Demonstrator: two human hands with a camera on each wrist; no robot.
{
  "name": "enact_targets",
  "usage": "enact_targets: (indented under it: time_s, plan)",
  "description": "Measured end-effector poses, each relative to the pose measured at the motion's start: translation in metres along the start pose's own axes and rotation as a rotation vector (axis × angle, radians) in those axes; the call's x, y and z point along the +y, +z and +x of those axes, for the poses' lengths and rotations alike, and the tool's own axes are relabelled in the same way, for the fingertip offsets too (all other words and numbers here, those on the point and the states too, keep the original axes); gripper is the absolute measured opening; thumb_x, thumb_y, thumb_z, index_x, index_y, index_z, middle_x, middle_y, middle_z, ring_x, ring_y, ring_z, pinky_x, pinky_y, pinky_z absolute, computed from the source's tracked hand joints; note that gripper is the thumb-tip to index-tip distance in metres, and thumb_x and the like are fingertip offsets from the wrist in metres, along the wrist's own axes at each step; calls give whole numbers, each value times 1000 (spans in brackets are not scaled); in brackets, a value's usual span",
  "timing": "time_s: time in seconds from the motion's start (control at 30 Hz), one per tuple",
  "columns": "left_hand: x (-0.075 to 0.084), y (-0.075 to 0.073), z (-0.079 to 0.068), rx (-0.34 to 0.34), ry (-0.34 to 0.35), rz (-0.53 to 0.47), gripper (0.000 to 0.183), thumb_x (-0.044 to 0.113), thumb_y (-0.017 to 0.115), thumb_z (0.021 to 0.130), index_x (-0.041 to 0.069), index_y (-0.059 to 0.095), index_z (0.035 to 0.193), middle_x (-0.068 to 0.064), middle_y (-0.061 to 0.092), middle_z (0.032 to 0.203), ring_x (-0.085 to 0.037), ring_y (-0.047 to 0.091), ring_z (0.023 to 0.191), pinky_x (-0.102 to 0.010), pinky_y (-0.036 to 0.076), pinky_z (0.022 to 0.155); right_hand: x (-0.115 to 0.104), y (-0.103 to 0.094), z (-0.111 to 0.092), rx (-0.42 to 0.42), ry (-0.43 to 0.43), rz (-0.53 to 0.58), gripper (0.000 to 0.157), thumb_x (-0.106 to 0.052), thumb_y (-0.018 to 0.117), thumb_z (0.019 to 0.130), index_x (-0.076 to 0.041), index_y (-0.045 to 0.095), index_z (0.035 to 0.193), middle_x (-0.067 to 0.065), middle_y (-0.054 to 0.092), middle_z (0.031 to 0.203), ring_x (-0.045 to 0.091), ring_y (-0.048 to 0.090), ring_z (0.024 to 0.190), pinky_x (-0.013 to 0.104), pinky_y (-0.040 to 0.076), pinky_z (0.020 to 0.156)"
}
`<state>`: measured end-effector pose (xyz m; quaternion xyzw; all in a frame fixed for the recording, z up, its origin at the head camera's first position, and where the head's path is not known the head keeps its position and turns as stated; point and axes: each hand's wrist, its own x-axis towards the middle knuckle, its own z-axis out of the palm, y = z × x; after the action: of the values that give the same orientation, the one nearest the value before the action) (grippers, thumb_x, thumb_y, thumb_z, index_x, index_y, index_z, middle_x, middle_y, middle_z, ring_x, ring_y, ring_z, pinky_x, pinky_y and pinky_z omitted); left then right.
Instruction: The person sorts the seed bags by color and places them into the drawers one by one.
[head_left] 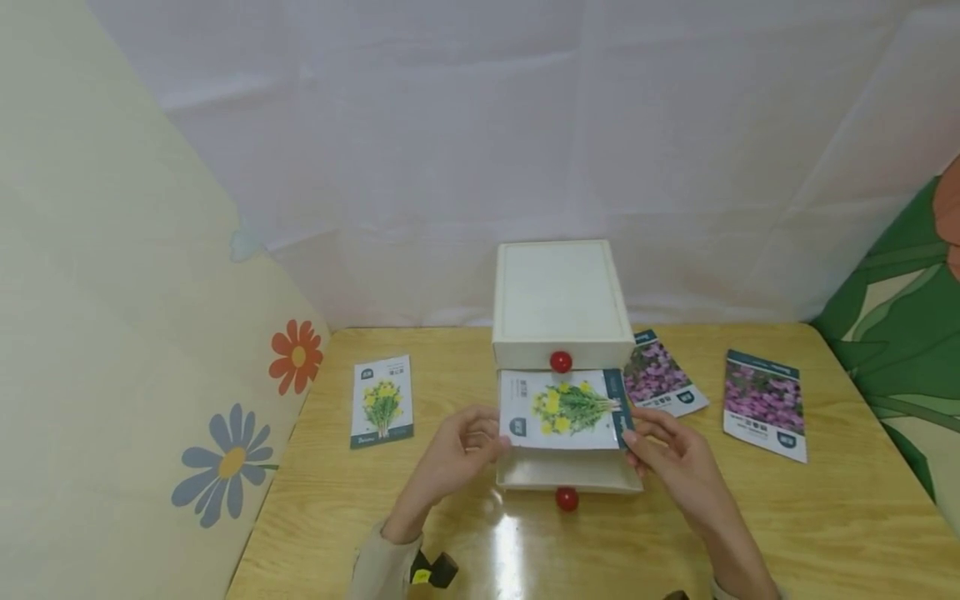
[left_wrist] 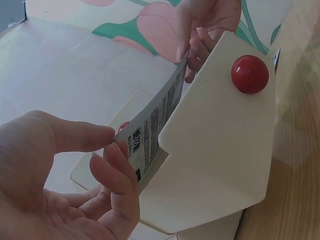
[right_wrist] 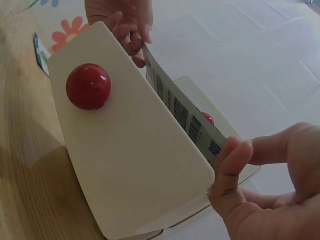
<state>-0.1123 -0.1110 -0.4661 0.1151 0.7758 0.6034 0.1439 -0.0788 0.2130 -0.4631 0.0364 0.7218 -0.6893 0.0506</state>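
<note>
Both hands hold a seed packet [head_left: 566, 410] with yellow flowers on its face, turned sideways above the pulled-out lower drawer [head_left: 570, 472] of a small white drawer box [head_left: 561, 292]. My left hand [head_left: 459, 454] pinches one short edge between thumb and fingers. At the opposite, dark-banded edge, my right hand [head_left: 671, 458] pinches the packet. The packet's printed back [left_wrist: 150, 130] faces the drawer front in the left wrist view. Red round knobs sit on the upper drawer [head_left: 561, 362] and on the lower one [right_wrist: 88, 86]. The drawer's inside is partly hidden beneath the packet.
A yellow-flower packet [head_left: 382, 402] lies on the wooden table [head_left: 315, 500] at the left. Right of the box are two purple-flower packets, one [head_left: 663, 375] beside it and another [head_left: 765, 406] farther right. A white cloth [head_left: 450, 167] hangs behind.
</note>
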Motion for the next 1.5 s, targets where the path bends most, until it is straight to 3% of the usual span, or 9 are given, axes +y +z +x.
enact_targets:
  time_s: [0.3, 0.53, 0.77, 0.87, 1.07, 1.33, 1.5]
  plan:
    - [0, -1, 2, -6, -14, -11, 37, 16, 76, 98, 1, 66, 131, -12, 75, 107, -20, 72, 98, -28, 63, 91, -3, 0, 3, -10, 25, -1, 53, -7, 67, 105, 11, 45, 150, 1, 67, 91, 11, 65, 69, 23, 58, 56]
    - [0, -1, 2, -8, -40, -34, 36, 16, 76, 98, 1, 66, 129, -13, 75, 106, -21, 73, 95, -36, 67, 81, -2, -1, 4, -5, 55, -17, 52, -10, 66, 106, 9, 46, 150, 0, 67, 88, 11, 63, 68, 23, 56, 55]
    - [-2, 0, 7, 3, -57, 15, 38, 24, 76, 100, 3, 67, 130, -11, 76, 110, -21, 73, 102, -33, 64, 92, 1, -3, 9, 11, 57, 14, 49, -12, 67, 106, 12, 48, 145, 0, 70, 85, 12, 63, 67, 24, 55, 54]
    - [-2, 0, 9, 7, -67, 8, 39, 25, 75, 100, 3, 67, 130, -11, 76, 110, -20, 73, 99, -33, 65, 88, 1, -3, 11, 19, 72, 16, 45, -14, 67, 107, 11, 51, 139, 0, 73, 86, 12, 64, 66, 22, 54, 52]
    - [-2, 0, 14, 28, -72, -16, 36, 24, 71, 102, 1, 66, 130, -13, 75, 108, -17, 69, 81, -29, 63, 70, -2, -2, 17, 26, 76, -47, 41, -16, 66, 108, 10, 53, 136, -2, 74, 87, 12, 62, 60, 22, 50, 46]
    - [-4, 2, 23, 80, -53, -7, 27, 23, 70, 103, 1, 69, 119, -17, 74, 105, -16, 66, 73, -21, 57, 60, -5, 1, 27, 66, 69, -143, 36, -21, 68, 107, 8, 61, 128, 8, 76, 89, 12, 60, 55, 24, 48, 44]
    - [-7, 4, 27, 109, -39, 33, 26, 25, 68, 105, 2, 70, 116, -15, 73, 105, -18, 70, 76, -28, 63, 64, -4, 1, 31, 92, 69, -187, 34, -21, 69, 106, 9, 65, 123, 4, 76, 84, 11, 60, 53, 23, 48, 43]
